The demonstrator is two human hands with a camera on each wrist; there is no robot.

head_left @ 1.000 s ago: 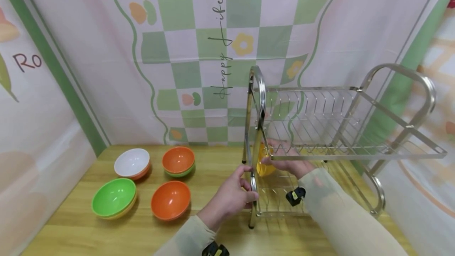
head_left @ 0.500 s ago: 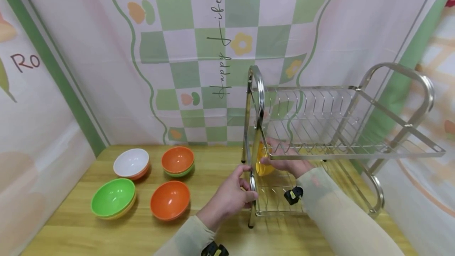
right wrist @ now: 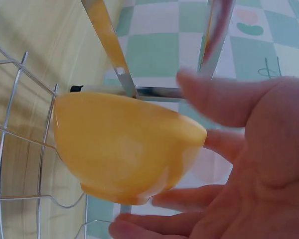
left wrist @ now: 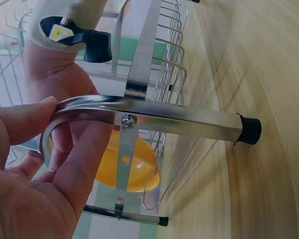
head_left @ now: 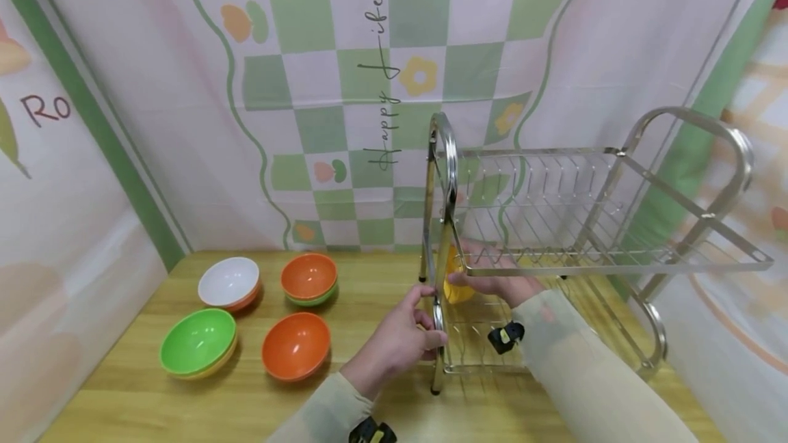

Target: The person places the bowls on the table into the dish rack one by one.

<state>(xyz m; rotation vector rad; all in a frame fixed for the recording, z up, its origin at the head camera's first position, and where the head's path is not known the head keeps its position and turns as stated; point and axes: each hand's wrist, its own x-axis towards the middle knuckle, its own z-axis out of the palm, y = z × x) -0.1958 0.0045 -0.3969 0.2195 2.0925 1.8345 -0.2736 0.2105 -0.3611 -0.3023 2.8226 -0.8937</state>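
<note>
My left hand (head_left: 400, 337) grips the left end frame of a two-tier metal dish rack (head_left: 529, 271), thumb on one side of the tube and fingers on the other. Inside the lower tier, my right hand (head_left: 511, 287) is at a yellow bowl (head_left: 458, 292), partly hidden by the frame and the upper tier. The right wrist view shows the bowl (right wrist: 124, 144) tipped on its side among the wires, its mouth toward the end frame. There the right thumb (right wrist: 214, 99) stands apart from its rim, while the extended fingers lie along its underside.
To the left on the wooden table (head_left: 369, 272) are a white bowl (head_left: 228, 282) on an orange one, a green bowl (head_left: 198, 342) on a yellow one, an orange bowl (head_left: 309, 277) on a green one, and another orange bowl (head_left: 295, 347). A patterned curtain (head_left: 363, 122) hangs behind.
My right wrist has shifted very slightly to the left, with its thumb a little nearer the end frame. My left hand keeps its grip; the rack and other bowls stay in place.
</note>
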